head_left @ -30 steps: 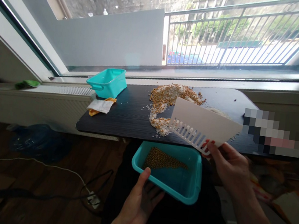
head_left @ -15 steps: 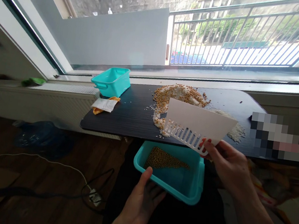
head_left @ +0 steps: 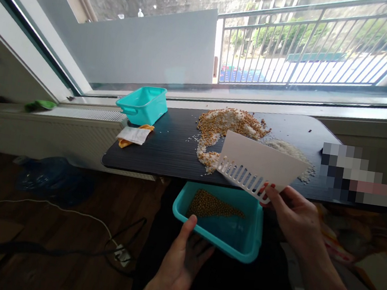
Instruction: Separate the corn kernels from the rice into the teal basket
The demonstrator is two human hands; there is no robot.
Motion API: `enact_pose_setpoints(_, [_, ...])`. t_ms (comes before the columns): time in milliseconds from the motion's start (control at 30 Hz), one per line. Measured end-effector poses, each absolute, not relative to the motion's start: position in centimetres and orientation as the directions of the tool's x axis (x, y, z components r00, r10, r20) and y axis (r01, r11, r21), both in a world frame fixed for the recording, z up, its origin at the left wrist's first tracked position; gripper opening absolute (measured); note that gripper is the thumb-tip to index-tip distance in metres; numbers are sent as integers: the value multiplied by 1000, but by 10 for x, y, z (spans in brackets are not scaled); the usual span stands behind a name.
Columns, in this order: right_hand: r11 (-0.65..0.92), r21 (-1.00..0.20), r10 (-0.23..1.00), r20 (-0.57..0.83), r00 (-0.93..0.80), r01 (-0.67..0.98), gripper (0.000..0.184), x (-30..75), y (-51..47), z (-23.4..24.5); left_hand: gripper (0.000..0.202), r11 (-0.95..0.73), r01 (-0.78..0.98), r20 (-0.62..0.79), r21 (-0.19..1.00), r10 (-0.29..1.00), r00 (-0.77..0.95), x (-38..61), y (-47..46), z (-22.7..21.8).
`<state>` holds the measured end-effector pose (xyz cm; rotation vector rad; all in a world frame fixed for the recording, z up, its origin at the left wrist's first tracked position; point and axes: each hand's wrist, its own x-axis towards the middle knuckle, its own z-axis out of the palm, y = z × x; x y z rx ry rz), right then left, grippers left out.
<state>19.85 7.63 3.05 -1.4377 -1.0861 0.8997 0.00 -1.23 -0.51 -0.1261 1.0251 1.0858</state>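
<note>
My left hand (head_left: 181,258) grips the near-left rim of a turquoise plastic bin (head_left: 232,252), thumb over the edge and fingers beneath. Tan dried beans or peas (head_left: 210,205) lie in the bin's left half. My right hand (head_left: 292,214) is closed on the lower right corner of a white slotted plate (head_left: 263,159), with fingertips showing through its slots. The plate is tilted over the table's front edge and hides part of the table. Behind it on the dark table (head_left: 163,153) is a heap of mixed tan grains and white rice (head_left: 232,121). A separate pile of white rice (head_left: 288,149) lies to the right.
A second turquoise bin (head_left: 147,105) stands at the table's left, by the window. Before it lies a white paper on an orange-yellow cloth or wrapper (head_left: 134,135). A black cable and a power strip (head_left: 123,254) are on the floor at left. A blurred-out patch covers the table's right end.
The white slotted plate has shifted slightly right and tilted a little with my right hand. My left hand keeps its hold on the bin. The whole view has moved slightly.
</note>
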Motion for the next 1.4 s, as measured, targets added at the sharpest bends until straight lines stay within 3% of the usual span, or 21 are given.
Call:
enact_pose_setpoints(333, [81,-984,972,114,206,160,37,198,85,25,52,500,-772,-730,392,680,70,-3,-11,-1])
enact_pose_setpoints(1233, [39,-994,990,52,129,103,42,190,75,44,52,501,-772,-723,391,686,79,-3,-11,1])
enact_pose_setpoints(1400, [11,-992,981,35,190,123,37,195,75,41,51,487,-780,-724,393,687,64,-3,-11,2])
